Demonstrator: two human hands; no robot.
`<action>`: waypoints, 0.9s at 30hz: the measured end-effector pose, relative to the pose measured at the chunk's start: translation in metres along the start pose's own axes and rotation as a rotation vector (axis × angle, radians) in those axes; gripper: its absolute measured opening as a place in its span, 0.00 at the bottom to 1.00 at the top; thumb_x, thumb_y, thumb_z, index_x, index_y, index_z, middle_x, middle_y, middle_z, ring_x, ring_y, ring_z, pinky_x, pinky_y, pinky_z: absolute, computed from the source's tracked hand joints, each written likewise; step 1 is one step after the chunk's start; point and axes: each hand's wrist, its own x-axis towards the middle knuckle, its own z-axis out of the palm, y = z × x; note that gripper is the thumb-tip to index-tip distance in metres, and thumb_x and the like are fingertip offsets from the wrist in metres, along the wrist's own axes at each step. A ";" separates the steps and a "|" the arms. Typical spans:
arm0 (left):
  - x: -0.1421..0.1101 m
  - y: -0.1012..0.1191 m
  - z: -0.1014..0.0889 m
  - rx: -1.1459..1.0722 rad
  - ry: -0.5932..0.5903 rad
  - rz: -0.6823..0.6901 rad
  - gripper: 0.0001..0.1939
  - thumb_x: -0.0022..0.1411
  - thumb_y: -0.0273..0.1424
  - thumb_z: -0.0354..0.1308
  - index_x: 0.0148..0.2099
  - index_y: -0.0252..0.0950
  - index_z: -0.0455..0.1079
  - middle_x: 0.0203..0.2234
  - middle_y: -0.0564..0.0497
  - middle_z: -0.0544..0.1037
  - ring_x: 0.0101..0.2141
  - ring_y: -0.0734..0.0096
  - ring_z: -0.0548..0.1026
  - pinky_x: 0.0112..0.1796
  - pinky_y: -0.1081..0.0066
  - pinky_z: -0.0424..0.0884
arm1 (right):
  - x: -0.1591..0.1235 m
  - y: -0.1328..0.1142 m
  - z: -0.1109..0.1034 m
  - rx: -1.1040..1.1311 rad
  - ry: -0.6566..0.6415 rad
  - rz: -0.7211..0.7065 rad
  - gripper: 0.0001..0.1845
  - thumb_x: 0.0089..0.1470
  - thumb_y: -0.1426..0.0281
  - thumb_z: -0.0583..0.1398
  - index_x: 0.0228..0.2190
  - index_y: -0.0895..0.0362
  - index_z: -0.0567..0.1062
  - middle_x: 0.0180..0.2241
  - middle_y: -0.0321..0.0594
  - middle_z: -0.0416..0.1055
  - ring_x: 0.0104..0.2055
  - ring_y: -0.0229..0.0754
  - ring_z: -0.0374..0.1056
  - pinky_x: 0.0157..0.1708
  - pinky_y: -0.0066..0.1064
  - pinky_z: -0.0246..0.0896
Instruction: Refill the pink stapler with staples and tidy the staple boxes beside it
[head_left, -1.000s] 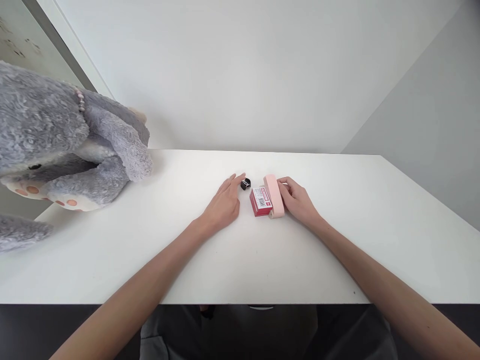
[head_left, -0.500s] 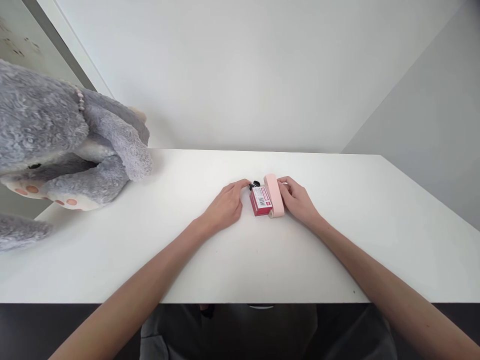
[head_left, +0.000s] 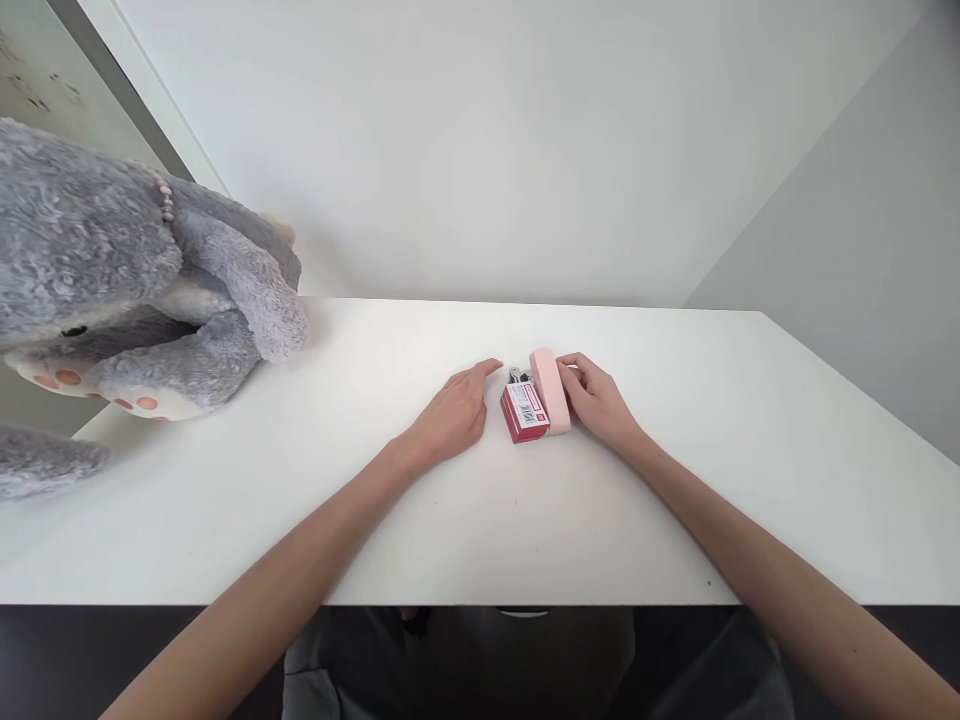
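Observation:
On the white table, my left hand (head_left: 454, 412) rests with its index finger stretched out and the others loosely bent; it holds nothing. Just right of its fingertip is a small black binder clip (head_left: 519, 376) with silvery handles. Nearer to me sits a small red box (head_left: 523, 411), seemingly stacked on another, with a white barcode label on top. A pale pink stapler-like object (head_left: 551, 392) leans along the right side of the box. My right hand (head_left: 595, 398) has its thumb and fingers closed at the object's right side; the exact grip is partly hidden.
A big grey plush toy (head_left: 150, 280) sits at the table's left end. Behind the white table (head_left: 405, 540) rises a white wall (head_left: 480, 150), with a grey wall (head_left: 862, 230) at the right. The table's front edge crosses below my forearms.
The binder clip has shifted right, away from my left fingertip, and turned. The red box has slid slightly towards me and to the right. Both hands are almost where they were.

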 end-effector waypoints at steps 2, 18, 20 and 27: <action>0.000 0.000 -0.001 0.007 0.013 -0.043 0.33 0.66 0.22 0.48 0.72 0.37 0.55 0.67 0.39 0.69 0.66 0.49 0.69 0.63 0.46 0.70 | 0.000 0.001 0.000 0.024 0.003 0.007 0.24 0.65 0.44 0.54 0.42 0.51 0.74 0.31 0.37 0.77 0.29 0.43 0.66 0.30 0.33 0.60; 0.011 -0.019 -0.007 -0.294 0.461 -0.383 0.20 0.60 0.20 0.49 0.54 0.39 0.59 0.51 0.41 0.76 0.55 0.59 0.76 0.56 0.53 0.72 | -0.003 -0.073 0.024 -0.450 0.072 -0.557 0.14 0.67 0.67 0.53 0.46 0.52 0.77 0.51 0.46 0.79 0.60 0.55 0.69 0.62 0.53 0.61; 0.011 -0.019 -0.007 -0.301 0.470 -0.385 0.20 0.60 0.20 0.49 0.53 0.39 0.59 0.51 0.41 0.75 0.54 0.59 0.76 0.56 0.53 0.73 | -0.005 -0.083 0.043 -0.685 -0.055 -0.645 0.18 0.67 0.71 0.52 0.50 0.57 0.78 0.55 0.50 0.78 0.69 0.59 0.60 0.68 0.57 0.54; 0.009 -0.019 -0.008 -0.286 0.457 -0.390 0.19 0.60 0.21 0.50 0.53 0.38 0.60 0.51 0.41 0.75 0.54 0.58 0.76 0.54 0.54 0.73 | -0.003 -0.049 0.114 -1.147 -0.233 -0.697 0.13 0.51 0.63 0.70 0.40 0.52 0.85 0.51 0.51 0.80 0.77 0.69 0.44 0.77 0.65 0.24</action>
